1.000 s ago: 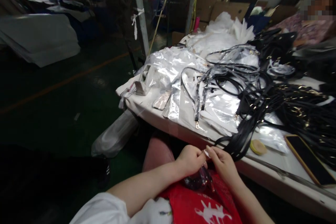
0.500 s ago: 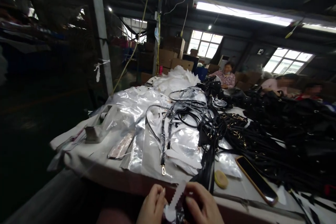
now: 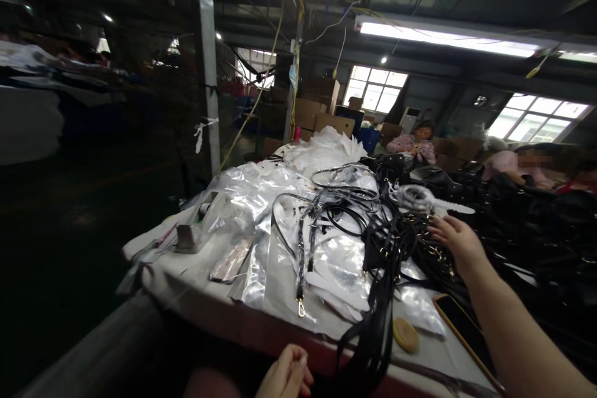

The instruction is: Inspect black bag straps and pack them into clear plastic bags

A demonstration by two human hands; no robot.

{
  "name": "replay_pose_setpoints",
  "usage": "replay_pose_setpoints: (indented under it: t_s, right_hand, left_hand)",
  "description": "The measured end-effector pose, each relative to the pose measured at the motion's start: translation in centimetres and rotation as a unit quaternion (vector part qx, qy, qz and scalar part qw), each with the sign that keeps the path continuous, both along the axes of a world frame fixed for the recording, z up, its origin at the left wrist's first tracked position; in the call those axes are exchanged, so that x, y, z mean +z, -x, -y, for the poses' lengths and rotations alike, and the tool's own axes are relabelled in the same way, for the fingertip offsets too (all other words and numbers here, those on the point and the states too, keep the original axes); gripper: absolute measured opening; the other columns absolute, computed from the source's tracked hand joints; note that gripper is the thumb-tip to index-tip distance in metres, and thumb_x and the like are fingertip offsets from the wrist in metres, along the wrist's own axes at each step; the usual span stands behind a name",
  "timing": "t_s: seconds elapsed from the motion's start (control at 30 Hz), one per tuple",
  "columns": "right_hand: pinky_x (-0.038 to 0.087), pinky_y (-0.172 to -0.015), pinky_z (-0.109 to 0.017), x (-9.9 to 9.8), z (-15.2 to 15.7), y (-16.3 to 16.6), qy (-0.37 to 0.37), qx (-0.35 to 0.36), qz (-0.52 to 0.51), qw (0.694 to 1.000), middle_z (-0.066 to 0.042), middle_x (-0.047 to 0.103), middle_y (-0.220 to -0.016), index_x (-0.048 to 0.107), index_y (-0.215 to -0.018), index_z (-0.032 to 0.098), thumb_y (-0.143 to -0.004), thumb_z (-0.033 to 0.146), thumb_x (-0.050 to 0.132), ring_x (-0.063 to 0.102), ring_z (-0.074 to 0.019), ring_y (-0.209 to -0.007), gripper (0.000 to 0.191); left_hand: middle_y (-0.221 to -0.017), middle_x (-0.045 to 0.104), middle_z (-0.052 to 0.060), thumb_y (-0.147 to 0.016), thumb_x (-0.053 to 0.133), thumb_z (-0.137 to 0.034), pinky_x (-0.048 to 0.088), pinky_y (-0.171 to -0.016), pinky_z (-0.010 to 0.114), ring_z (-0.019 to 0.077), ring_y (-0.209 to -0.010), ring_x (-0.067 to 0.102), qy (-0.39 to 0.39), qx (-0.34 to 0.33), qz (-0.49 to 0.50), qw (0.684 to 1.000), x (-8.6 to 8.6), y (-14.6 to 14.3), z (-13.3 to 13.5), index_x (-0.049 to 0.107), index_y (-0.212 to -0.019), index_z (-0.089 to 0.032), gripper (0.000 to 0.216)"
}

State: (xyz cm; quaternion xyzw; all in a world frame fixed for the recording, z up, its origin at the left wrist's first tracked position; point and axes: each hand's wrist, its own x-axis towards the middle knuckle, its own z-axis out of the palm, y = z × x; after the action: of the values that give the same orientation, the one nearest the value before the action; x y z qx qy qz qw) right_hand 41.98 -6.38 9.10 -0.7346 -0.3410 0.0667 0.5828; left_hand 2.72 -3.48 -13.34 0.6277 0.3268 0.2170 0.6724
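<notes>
My right hand (image 3: 454, 239) is stretched out over the pile of black straps with gold clasps (image 3: 431, 252), its fingers extended and nothing seen in them. Just beyond its fingertips is a coiled strap in clear plastic (image 3: 415, 197), with a white serrated strip (image 3: 454, 207) sticking out to the right. Low in front of the table edge, my left hand (image 3: 285, 374) has its fingers curled together; I see nothing in them. Closer to the middle, a black strap with a gold clasp (image 3: 301, 280) lies on clear plastic bags, beside loose white serrated strips (image 3: 336, 291).
A phone in an orange case (image 3: 466, 329) and a yellow round object (image 3: 405, 335) lie near the front edge. Clear bags (image 3: 247, 189) are heaped at the left, next to a metal block (image 3: 186, 238). Black bags (image 3: 550, 230) fill the right. Co-workers (image 3: 415, 144) sit beyond.
My right hand has left my left hand and reached forward and right. The white strip with its plastic-wrapped bundle has gone from my hands; a coil with such a strip lies on the pile.
</notes>
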Motion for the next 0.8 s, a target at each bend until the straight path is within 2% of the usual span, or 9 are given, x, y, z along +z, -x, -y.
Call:
replay_pose_setpoints:
  t_s: [0.03, 0.1, 0.3, 0.4, 0.57, 0.63, 0.8]
  right_hand:
    - [0.055, -0.057, -0.026, 0.5, -0.4, -1.1, -0.017, -0.018, 0.005, 1.0, -0.005, 0.07, -0.085, 0.059, -0.092, 0.022, -0.067, 0.06, 0.066, 0.068, -0.0168, -0.068, 0.047]
    - [0.055, -0.063, -0.026, -0.6, -0.7, -0.9, -0.019, -0.022, 0.01, 1.0, -0.006, 0.07, -0.093, 0.059, -0.099, 0.022, -0.066, 0.059, 0.068, 0.068, -0.0166, -0.073, 0.051]
    - [0.054, -0.065, -0.032, -10.4, 0.3, 7.7, 0.129, 0.102, 0.009, 0.986, -0.008, 0.074, -0.079, 0.07, -0.089, 0.018, -0.07, 0.056, 0.068, 0.069, -0.0225, -0.07, 0.042]
    - [0.051, -0.071, -0.034, -13.1, 0.1, 8.9, 0.189, 0.123, 0.038, 0.973, -0.006, 0.076, -0.082, 0.073, -0.087, 0.021, -0.072, 0.051, 0.069, 0.069, -0.0247, -0.075, 0.034]
    - [0.048, -0.076, -0.038, -14.2, -1.9, 5.5, 0.246, 0.058, 0.081, 0.964, -0.007, 0.075, -0.079, 0.072, -0.078, 0.02, -0.074, 0.039, 0.066, 0.069, -0.0285, -0.079, 0.021]
    - [0.049, -0.076, -0.038, -14.4, -3.1, 4.6, 0.262, 0.053, 0.083, 0.96, -0.007, 0.074, -0.078, 0.071, -0.078, 0.019, -0.076, 0.034, 0.066, 0.069, -0.0276, -0.079, 0.017]
    - [0.055, -0.075, -0.035, -15.3, -7.7, 6.8, 0.285, 0.149, 0.046, 0.946, -0.004, 0.07, -0.093, 0.066, -0.103, 0.015, -0.094, 0.034, 0.06, 0.067, -0.0167, -0.078, 0.022]
  left_hand:
    - [-0.081, 0.067, 0.007, -0.082, 0.037, -0.08, 0.046, -0.068, 0.028, 0.017, -0.068, 0.063, -0.006, 0.0, 0.002, 1.0, 0.2, 0.0, 0.2, 0.055, -0.095, -0.018, 0.066]
    - [-0.081, 0.066, 0.007, -0.086, 0.038, -0.074, 0.047, -0.069, 0.028, 0.0168, -0.069, 0.063, -0.015, 0.007, -0.002, 1.0, 0.7, 0.2, 0.5, 0.053, -0.095, -0.017, 0.059]
    - [-0.077, 0.065, 0.006, -0.093, 0.041, -0.051, 0.046, -0.066, 0.028, 0.016, -0.065, 0.061, -0.004, -0.001, -0.037, 0.999, 2.1, 1.1, 1.0, 0.051, -0.09, -0.016, 0.036]
    - [-0.075, 0.064, 0.005, -0.093, 0.041, -0.047, 0.044, -0.064, 0.027, 0.0152, -0.063, 0.06, 0.01, -0.01, -0.043, 0.999, 2.3, 1.5, 1.1, 0.051, -0.089, -0.016, 0.033]
    - [-0.075, 0.065, 0.005, -0.092, 0.042, -0.052, 0.044, -0.063, 0.027, 0.0149, -0.062, 0.061, 0.02, -0.003, -0.041, 0.999, 1.7, 2.1, 1.1, 0.051, -0.088, -0.016, 0.037]
    - [-0.075, 0.065, 0.005, -0.091, 0.044, -0.055, 0.044, -0.062, 0.026, 0.0147, -0.062, 0.061, 0.025, -0.003, -0.036, 0.999, 1.1, 2.2, 1.1, 0.05, -0.088, -0.017, 0.039]
    - [-0.072, 0.064, 0.004, -0.088, 0.049, -0.058, 0.04, -0.057, 0.024, 0.0143, -0.06, 0.059, 0.035, -0.034, -0.045, 0.998, -0.7, 2.0, 1.0, 0.049, -0.087, -0.018, 0.04]
